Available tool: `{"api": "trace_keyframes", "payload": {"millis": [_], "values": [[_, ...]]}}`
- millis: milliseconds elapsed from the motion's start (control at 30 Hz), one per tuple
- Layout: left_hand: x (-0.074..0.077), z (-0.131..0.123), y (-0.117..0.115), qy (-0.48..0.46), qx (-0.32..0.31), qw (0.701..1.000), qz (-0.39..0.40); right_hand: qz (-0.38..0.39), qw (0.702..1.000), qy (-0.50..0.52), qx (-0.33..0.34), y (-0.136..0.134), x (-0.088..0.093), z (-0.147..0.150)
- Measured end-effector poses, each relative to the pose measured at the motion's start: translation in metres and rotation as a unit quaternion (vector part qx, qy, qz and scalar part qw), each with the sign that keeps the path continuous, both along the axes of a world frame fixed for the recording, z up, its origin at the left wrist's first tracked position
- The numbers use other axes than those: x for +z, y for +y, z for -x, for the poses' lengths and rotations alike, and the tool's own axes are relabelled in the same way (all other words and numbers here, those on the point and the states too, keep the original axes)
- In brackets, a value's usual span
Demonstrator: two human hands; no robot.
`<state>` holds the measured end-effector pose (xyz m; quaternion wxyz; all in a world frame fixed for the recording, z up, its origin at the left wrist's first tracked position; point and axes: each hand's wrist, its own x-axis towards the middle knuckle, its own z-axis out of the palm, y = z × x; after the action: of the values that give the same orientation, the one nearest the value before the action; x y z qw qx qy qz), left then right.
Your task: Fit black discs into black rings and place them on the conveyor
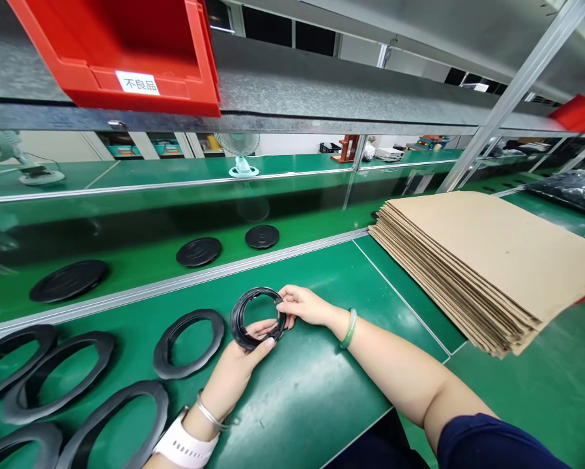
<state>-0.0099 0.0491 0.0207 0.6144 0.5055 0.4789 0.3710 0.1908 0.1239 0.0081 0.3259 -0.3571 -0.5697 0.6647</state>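
Note:
A black ring part (pixel 238 319) is held tilted above the green table, between both hands. My left hand (pixel 246 358) supports it from below, thumb on the lower rim and fingers behind it. My right hand (pixel 299 306) pinches its right side. Left of the held part lies a wide black ring (pixel 163 355) on the table. Several more such rings, among them a large one (pixel 163 400) and another (pixel 104 348), lie at the lower left, some overlapping.
Black discs (pixel 199 251) lie on the green strip behind a metal rail (pixel 175 284). A cardboard stack (pixel 498 254) stands at right. Overhead is a grey shelf (pixel 322 85) with a labelled red bin (pixel 141 94). Small fans (pixel 243 166) stand at the back.

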Motion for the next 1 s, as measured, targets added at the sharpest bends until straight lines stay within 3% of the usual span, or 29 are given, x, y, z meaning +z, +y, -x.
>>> {"api": "trace_keyframes", "payload": {"millis": [200,433,600,1000], "values": [[0.003,-0.001,-0.004,0.036,0.011,0.999,-0.001,-0.003,1.0,-0.008,0.004,-0.001,0.002,0.0],[0.001,0.004,0.0,0.061,-0.033,0.998,-0.004,-0.006,1.0,-0.014,0.004,-0.002,0.004,-0.001],[0.011,0.002,-0.003,0.06,-0.018,0.998,0.004,-0.006,1.0,-0.025,0.003,-0.003,0.007,-0.001],[0.01,-0.001,-0.006,0.052,0.006,0.999,-0.011,0.041,0.998,-0.022,0.052,-0.001,0.01,-0.011]]}}
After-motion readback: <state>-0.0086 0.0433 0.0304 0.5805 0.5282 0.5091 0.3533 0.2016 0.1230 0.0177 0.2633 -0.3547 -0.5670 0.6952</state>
